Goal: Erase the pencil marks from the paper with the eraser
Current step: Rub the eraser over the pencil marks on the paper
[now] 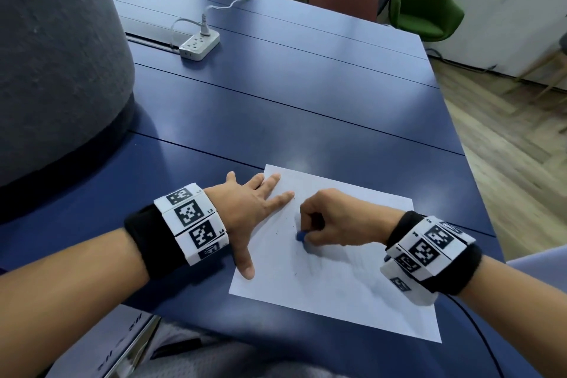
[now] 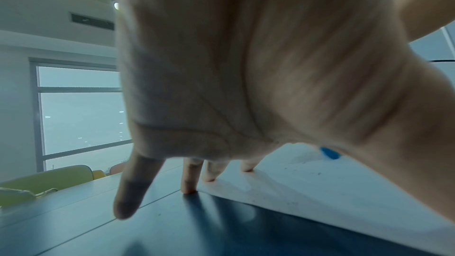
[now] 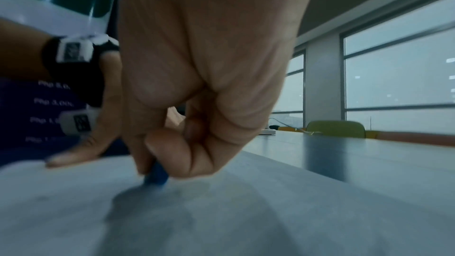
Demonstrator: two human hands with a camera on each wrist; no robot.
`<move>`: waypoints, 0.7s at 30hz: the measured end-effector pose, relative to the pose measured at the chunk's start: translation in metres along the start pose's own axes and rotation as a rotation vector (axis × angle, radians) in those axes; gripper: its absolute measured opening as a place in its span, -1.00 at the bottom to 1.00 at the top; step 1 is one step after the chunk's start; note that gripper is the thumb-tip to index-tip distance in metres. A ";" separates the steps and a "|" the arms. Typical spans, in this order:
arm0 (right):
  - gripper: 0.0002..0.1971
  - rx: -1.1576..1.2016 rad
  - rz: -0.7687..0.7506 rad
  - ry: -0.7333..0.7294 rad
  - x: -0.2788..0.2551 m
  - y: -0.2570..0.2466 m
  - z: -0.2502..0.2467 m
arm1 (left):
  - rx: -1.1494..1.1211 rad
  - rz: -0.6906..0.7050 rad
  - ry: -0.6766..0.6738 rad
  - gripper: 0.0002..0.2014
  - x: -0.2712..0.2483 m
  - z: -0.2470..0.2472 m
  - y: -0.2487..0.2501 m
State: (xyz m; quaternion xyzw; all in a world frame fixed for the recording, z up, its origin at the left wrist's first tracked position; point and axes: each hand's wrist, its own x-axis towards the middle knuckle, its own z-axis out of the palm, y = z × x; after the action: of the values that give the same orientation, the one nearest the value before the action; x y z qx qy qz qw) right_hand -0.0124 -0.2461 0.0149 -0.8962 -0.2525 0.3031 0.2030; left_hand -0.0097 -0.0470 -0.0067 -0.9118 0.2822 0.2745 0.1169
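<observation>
A white sheet of paper (image 1: 343, 279) lies on the blue table (image 1: 276, 101) near its front edge, with faint grey smudges and small dark crumbs around its middle. My right hand (image 1: 325, 218) pinches a small blue eraser (image 1: 300, 236) between thumb and curled fingers, its tip pressed on the paper; the eraser (image 3: 156, 175) shows under the fingers in the right wrist view, and as a blue spot (image 2: 329, 153) in the left wrist view. My left hand (image 1: 251, 215) lies flat with spread fingers on the paper's left edge, fingertips (image 2: 189, 188) down on paper and table.
A white power strip (image 1: 199, 44) with a plugged cable sits far back on the table. A large grey upholstered shape (image 1: 55, 55) rises at the left. Green and reddish chairs (image 1: 426, 0) stand beyond the far edge. Wooden floor lies to the right.
</observation>
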 end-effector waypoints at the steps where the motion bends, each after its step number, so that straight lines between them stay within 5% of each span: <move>1: -0.90 0.000 -0.012 -0.094 -0.003 -0.002 0.003 | 0.001 0.000 -0.002 0.51 0.000 0.000 0.000; 3: -0.92 0.009 -0.020 -0.241 -0.005 -0.007 0.007 | 0.003 -0.003 -0.011 0.52 0.000 0.000 0.001; 8: -0.91 0.016 0.012 0.038 0.001 0.000 0.000 | -0.002 0.001 -0.007 0.51 0.000 0.000 0.000; 12: -0.92 -0.009 -0.023 -0.183 -0.004 -0.010 0.010 | -0.003 0.004 -0.015 0.52 0.000 -0.001 0.000; 16: -0.89 0.030 0.001 0.037 0.003 -0.004 0.003 | -0.006 0.002 -0.021 0.51 0.000 -0.001 -0.001; 21: -0.93 0.002 -0.035 -0.206 -0.002 -0.012 0.011 | -0.006 0.004 -0.023 0.51 0.000 -0.002 0.000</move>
State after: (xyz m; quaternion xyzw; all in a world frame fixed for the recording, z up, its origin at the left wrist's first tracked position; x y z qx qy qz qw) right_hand -0.0249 -0.2352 0.0138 -0.8555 -0.2873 0.3905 0.1820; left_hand -0.0084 -0.0477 -0.0047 -0.9083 0.2821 0.2860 0.1170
